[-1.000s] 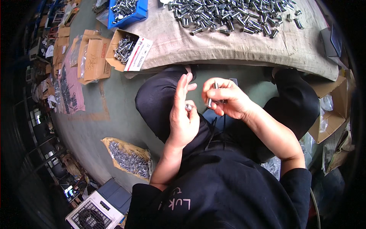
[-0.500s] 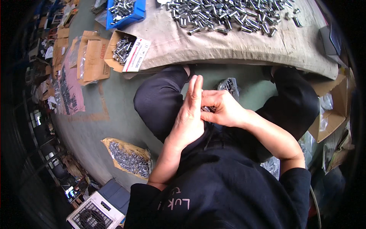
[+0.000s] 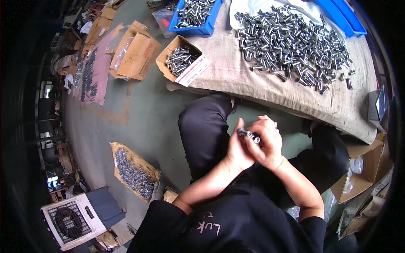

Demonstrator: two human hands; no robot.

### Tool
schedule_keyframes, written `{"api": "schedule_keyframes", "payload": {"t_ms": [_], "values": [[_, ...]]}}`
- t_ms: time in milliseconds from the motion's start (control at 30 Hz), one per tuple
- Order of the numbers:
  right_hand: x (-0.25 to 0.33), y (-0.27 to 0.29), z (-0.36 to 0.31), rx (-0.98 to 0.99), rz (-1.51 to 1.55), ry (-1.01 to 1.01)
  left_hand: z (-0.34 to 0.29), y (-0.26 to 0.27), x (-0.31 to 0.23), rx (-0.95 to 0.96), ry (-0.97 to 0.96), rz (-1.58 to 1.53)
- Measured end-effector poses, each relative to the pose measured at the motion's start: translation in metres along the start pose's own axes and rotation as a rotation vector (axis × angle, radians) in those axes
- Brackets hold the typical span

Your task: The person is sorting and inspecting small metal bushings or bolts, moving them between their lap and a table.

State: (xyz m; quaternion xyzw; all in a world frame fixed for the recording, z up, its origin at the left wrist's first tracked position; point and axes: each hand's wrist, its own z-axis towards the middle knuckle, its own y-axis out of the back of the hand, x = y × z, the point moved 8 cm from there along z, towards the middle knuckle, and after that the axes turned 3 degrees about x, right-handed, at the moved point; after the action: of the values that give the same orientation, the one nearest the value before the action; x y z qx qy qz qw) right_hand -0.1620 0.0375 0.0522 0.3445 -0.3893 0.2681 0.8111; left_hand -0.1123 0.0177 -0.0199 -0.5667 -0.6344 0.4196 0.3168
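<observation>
Both my hands meet above my lap, closed around a small bunch of short, shiny metal pins (image 3: 249, 135) whose ends show between them. Fingers of my right hand (image 3: 269, 139) curl over the pins from the right. Against it presses my left hand (image 3: 238, 151), thumb raised beside the pins, its other fingers mostly hidden. How many pins lie inside the grip cannot be seen. On the cloth-covered table (image 3: 228, 76) ahead lies a large pile of similar metal pins (image 3: 291, 46).
An open carton of metal pins (image 3: 181, 59) and a blue bin (image 3: 206, 29) stand at the table's left. Another blue tray (image 3: 341, 17) is far right. On the floor lie a paper-lined heap of small metal parts (image 3: 135, 173), a brown carton (image 3: 137, 55) and a fan unit (image 3: 69, 221).
My view has swung, so the table appears more fully. My left hand has gone from upright and flat to cupped against the right, and the pins now show between my hands.
</observation>
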Motion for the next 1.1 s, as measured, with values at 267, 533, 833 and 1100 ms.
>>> {"api": "schedule_keyframes", "payload": {"t_ms": [267,533,833,1100], "values": [[0.005,-0.003,0.001,0.023,-0.180,0.071,0.003,0.034,-0.008,-0.031,-0.012,0.000],[-0.097,-0.016,-0.049,-0.246,1.120,-0.968,-0.003,0.047,-0.013,-0.151,0.135,0.065],[-0.083,-0.034,-0.040,-0.144,1.405,-0.933,-0.018,0.022,-0.053,-0.091,-0.019,0.241],[-0.074,-0.045,-0.048,-0.086,1.726,-0.971,-0.023,0.018,-0.048,-0.056,-0.047,0.310]]}}
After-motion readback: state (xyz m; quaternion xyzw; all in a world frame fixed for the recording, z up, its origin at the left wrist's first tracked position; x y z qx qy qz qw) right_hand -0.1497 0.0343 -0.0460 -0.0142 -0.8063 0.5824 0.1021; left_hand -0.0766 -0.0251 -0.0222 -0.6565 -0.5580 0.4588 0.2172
